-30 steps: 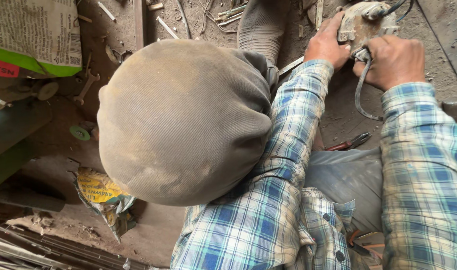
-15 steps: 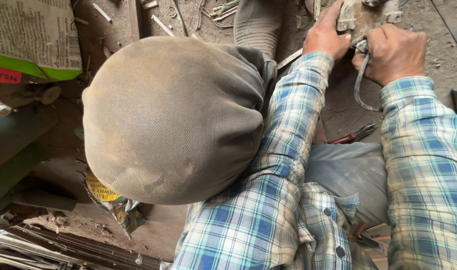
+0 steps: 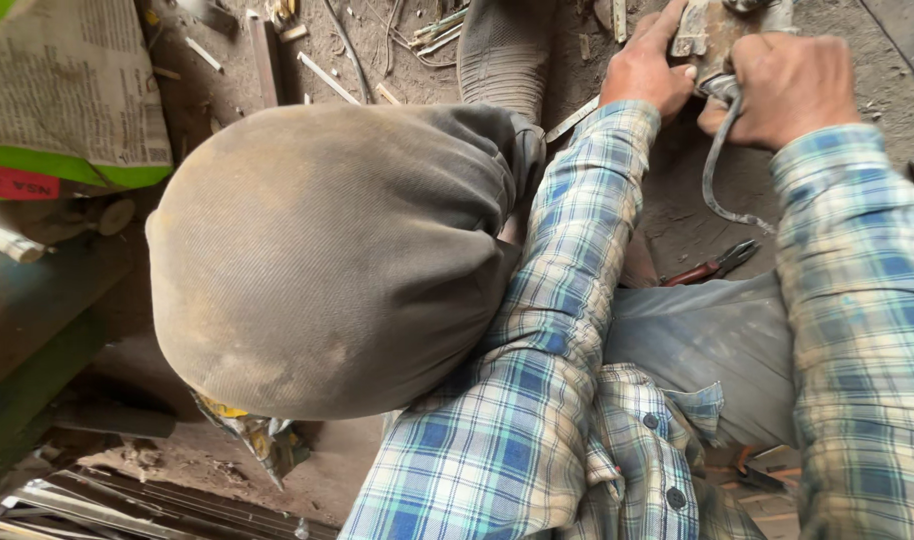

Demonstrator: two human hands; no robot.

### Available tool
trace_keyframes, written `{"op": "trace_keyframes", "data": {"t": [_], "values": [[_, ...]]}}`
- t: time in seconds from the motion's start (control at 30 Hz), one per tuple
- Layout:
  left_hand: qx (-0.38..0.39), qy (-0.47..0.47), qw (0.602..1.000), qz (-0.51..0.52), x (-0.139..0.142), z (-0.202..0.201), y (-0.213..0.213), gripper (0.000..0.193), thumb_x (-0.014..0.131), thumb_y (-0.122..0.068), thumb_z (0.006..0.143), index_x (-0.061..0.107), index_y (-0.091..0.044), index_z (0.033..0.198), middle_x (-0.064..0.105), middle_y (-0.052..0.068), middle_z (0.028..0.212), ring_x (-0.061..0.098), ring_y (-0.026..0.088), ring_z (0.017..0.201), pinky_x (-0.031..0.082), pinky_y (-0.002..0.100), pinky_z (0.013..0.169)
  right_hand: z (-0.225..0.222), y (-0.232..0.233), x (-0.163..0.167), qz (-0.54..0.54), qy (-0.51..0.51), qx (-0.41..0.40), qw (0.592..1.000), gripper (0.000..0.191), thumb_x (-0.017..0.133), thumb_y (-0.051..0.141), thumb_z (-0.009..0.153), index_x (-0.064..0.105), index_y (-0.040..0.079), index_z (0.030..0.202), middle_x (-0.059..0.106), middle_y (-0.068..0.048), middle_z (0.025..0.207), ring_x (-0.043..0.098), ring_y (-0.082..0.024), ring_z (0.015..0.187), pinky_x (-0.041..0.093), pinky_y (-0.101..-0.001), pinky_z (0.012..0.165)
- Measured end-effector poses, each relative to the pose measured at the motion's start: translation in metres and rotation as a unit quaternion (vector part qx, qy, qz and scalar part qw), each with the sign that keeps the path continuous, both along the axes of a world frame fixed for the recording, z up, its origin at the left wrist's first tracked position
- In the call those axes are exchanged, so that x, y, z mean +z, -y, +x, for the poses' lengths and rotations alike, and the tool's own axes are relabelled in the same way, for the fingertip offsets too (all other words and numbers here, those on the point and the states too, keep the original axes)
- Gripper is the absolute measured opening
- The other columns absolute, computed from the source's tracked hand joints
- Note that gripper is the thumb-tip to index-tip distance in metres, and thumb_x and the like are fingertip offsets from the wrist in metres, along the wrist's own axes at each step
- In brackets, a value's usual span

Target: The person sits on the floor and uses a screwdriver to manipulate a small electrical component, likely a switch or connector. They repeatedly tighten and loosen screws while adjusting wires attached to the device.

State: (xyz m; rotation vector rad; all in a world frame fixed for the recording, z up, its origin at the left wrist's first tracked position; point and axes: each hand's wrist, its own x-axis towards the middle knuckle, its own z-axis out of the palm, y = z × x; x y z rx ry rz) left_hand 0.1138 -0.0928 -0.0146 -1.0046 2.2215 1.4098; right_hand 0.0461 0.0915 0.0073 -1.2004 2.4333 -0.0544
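Observation:
Both my hands are at the top right, closed around a dusty grey power tool that is partly cut off by the frame edge. My left hand grips its left side, with the fingers reaching up over the body. My right hand holds its right side and rear. A grey cable hangs from the tool in a loop down to the dirt floor. Checked blue shirt sleeves cover both forearms. My bent knee in dusty brown-grey trousers fills the middle of the view.
Red-handled pliers lie on the floor below the cable. A worn shoe rests above the knee. Folded newspaper on a green thing lies at the top left. Metal strips lie at the bottom left, with scraps scattered on the dirt.
The hands and the tool have slid toward the top edge of the view, so less of the tool shows. Both hands keep their grip on it.

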Motion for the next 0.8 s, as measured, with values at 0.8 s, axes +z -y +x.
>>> {"op": "trace_keyframes", "data": {"t": [0.8], "values": [[-0.115, 0.140, 0.976, -0.120, 0.088, -0.001, 0.027, 0.042, 0.069, -0.046, 0.092, 0.074, -0.015, 0.119, 0.075, 0.017, 0.116, 0.070, 0.036, 0.110, 0.056, 0.047, 0.095, 0.023, -0.046, 0.151, -0.611, 0.551, -0.379, 0.424, 0.036, 0.058, 0.033, 0.118, 0.053, 0.000, 0.132, 0.068, -0.023, 0.125, 0.070, -0.040, 0.106, 0.058, -0.0579, 0.090]]}}
